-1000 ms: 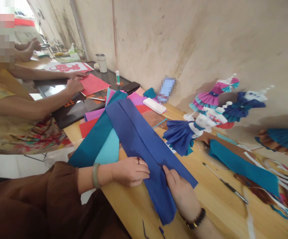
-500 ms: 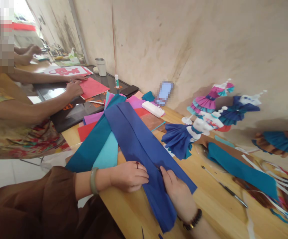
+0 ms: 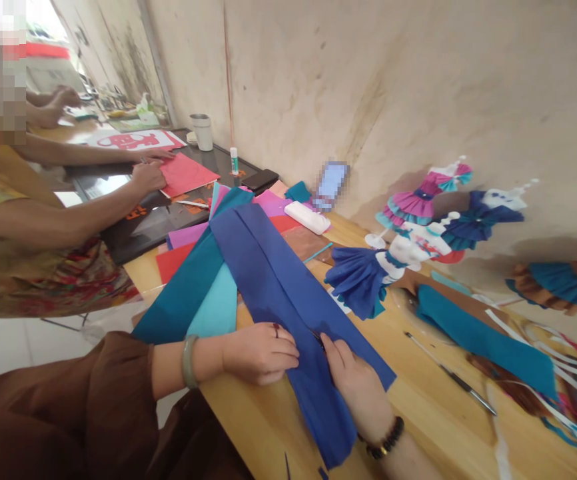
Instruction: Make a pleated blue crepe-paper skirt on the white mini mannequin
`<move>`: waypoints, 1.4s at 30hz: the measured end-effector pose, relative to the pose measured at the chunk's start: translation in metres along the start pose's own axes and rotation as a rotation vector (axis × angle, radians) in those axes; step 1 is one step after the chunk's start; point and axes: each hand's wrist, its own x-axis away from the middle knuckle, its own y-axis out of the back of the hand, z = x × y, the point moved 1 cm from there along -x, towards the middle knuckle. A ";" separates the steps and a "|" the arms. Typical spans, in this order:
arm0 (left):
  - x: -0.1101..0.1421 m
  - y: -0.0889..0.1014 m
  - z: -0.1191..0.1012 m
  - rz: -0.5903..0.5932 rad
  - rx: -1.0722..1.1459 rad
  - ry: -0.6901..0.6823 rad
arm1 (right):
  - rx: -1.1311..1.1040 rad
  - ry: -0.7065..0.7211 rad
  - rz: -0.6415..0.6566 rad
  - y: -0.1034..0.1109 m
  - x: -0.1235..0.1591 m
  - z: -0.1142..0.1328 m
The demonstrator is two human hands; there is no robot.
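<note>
A long blue cloth (image 3: 278, 280) lies slantwise on the wooden table, with a lengthwise fold or slit down its middle and its near end parted into two strips. My left hand (image 3: 263, 353) rests on its left edge, fingers curled down and closed on the cloth. My right hand (image 3: 353, 377) is closed around dark scissors (image 3: 318, 339); only their narrow tip shows, pointing away along the middle line, and the handles are hidden. Teal cloth (image 3: 183, 287) and light-blue cloth (image 3: 216, 303) lie under the blue piece.
Small dress forms in pleated skirts (image 3: 361, 277) stand by the wall. A pen (image 3: 451, 373), folded teal cloth (image 3: 488, 340) and white ribbons lie at right. A white case (image 3: 307, 218) and phone (image 3: 331, 187) are behind. At left a co-worker's hand (image 3: 148, 175) works on red paper (image 3: 188, 175).
The scissors' tip shows slightly farther out from my right hand along the blue cloth's middle line. My left hand stays in nearly the same place.
</note>
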 end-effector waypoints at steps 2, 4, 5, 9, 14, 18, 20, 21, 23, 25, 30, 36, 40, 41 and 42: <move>0.000 0.000 0.000 -0.010 0.000 -0.004 | 0.015 -0.001 -0.016 -0.001 -0.002 0.000; -0.001 0.001 0.000 -0.022 0.001 -0.007 | 0.033 0.005 -0.036 -0.005 -0.005 0.000; -0.002 0.001 -0.001 -0.026 0.001 -0.010 | 0.040 0.008 -0.044 -0.007 -0.007 0.000; -0.004 0.005 -0.002 -0.030 0.011 -0.019 | 0.060 0.013 -0.063 -0.015 -0.010 0.001; -0.004 0.006 -0.002 -0.034 0.011 -0.021 | 0.064 0.024 -0.062 -0.016 -0.011 0.002; -0.005 0.007 -0.002 -0.053 0.017 -0.035 | 0.058 0.030 -0.056 -0.016 -0.010 0.002; -0.005 0.007 -0.002 -0.038 0.016 -0.034 | 0.049 0.025 -0.050 -0.017 -0.009 0.001; -0.005 0.008 -0.003 -0.030 0.010 -0.035 | 0.044 0.021 -0.046 -0.017 -0.009 0.001; -0.004 0.009 -0.002 -0.031 -0.021 -0.027 | 0.032 0.008 -0.036 -0.017 -0.009 0.001; -0.003 0.010 -0.002 -0.071 -0.082 0.012 | 0.016 -0.009 -0.018 -0.013 -0.009 0.000; 0.000 0.011 0.000 -0.164 -0.202 0.165 | -0.020 -0.036 0.026 0.000 -0.002 -0.005; 0.003 0.006 0.004 -0.026 -0.151 0.196 | -0.012 -0.069 -0.003 0.008 0.012 -0.007; 0.005 -0.001 0.008 -0.041 -0.111 0.087 | -0.006 -0.088 -0.041 0.012 0.013 -0.004; 0.005 -0.002 0.008 -0.048 -0.101 0.065 | -0.004 -0.091 -0.044 0.013 0.012 -0.003; 0.005 -0.003 0.008 -0.056 -0.097 0.053 | -0.002 -0.093 -0.046 0.013 0.011 -0.003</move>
